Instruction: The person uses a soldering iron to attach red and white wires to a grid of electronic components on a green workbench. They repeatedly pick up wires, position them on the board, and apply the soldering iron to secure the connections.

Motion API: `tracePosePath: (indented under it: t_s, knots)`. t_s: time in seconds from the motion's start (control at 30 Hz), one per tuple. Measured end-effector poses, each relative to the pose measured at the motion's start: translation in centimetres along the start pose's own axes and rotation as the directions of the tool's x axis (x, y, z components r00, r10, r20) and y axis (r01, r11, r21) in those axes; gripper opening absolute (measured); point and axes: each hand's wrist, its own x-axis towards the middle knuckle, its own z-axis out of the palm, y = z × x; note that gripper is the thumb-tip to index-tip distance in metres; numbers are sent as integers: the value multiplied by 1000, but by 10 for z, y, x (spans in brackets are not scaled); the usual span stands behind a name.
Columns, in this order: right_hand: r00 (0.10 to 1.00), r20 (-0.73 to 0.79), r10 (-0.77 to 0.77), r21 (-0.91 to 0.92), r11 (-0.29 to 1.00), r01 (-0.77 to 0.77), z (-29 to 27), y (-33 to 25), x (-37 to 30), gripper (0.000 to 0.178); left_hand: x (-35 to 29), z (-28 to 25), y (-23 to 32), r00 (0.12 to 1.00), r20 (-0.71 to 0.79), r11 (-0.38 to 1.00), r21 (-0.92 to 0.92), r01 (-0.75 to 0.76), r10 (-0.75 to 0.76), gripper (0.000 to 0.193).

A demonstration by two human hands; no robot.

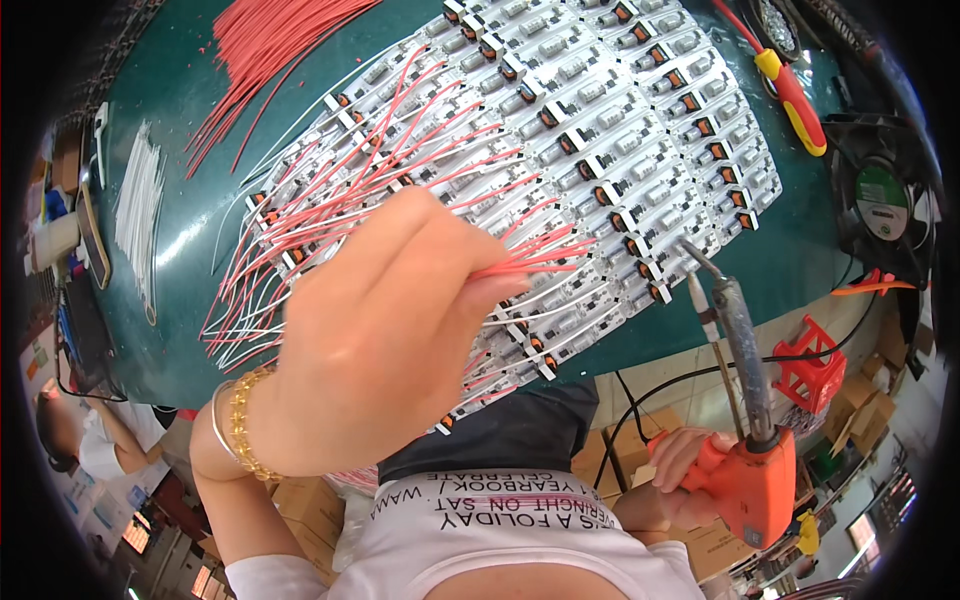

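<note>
My left hand (385, 330) is closed in a pinch around a small bunch of red wires (545, 258), whose ends stick out past the fingertips. It is over a large panel of small white circuit boards (625, 140) with black-and-orange parts. Many red and white wires lie across the panel's left half, some passing under my hand. In my right hand (690, 465), fingers wrapped round the handle, is an orange soldering gun (765, 490). Its metal barrel and thin feed tube point up toward the panel's right edge. I cannot tell whether the tip touches a board.
A pile of red wires (285, 45) and a bundle of white wires (140, 215) lie on the green table (190, 275). A red-and-yellow screwdriver (797, 110) and a black fan (875, 195) are at the right. Beyond are a red stool (808, 365) and another person (115, 435) at lower left.
</note>
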Motion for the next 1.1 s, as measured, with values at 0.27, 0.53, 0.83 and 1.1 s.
tracePosePath:
  t_s: [0.27,0.53,0.83,1.1]
  knots:
    - [988,-3,155,-212,965,-152,-3,-15,-17,35,-3,31,2,998,-50,1000,7,24,-23,9]
    - [962,-24,270,-421,871,-255,-4,-20,-21,10,-3,33,-2,998,-50,999,48,-22,25,10]
    - [989,-104,108,-721,677,-149,-17,-12,-50,11,-4,34,-4,996,-66,997,60,-48,52,11]
    - [895,-201,397,-534,722,-440,-7,-32,-34,14,-5,36,-5,995,-67,995,65,-69,73,12]
